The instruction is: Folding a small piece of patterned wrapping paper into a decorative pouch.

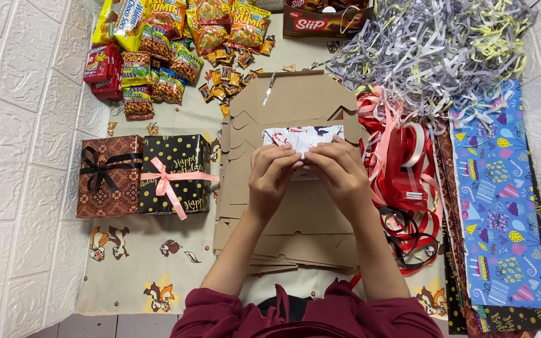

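On the far left lie two wrapped gifts side by side on a cloth printed with squirrels (126, 263): a brown patterned box (109, 176) tied with glossy black ribbon, and just beside it a black box with gold dots (176, 175) crossed by a soft pink bow. Behind them sit crinkly foil snack packets (158, 56) in yellow, red and green. In the middle a stack of flat brown cardboard sheets (295, 225) with notched edges lies on the cloth, and over it both hands meet on a small parcel (303, 139) in thin white paper with red and dark marks. The left hand (270, 178) and the right hand (340, 175) have fingers curled close together, fingertips pinching the near edge of the parcel's paper, so the work appears to be at the stage of creasing or closing a flap; a firm, even press along that fold seems called for. To the right lie loops of shiny red and pink ribbon (402, 169), a heap of grey and pale yellow paper shreds (439, 44), and flat blue wrapping paper (499, 206) with party pictures.
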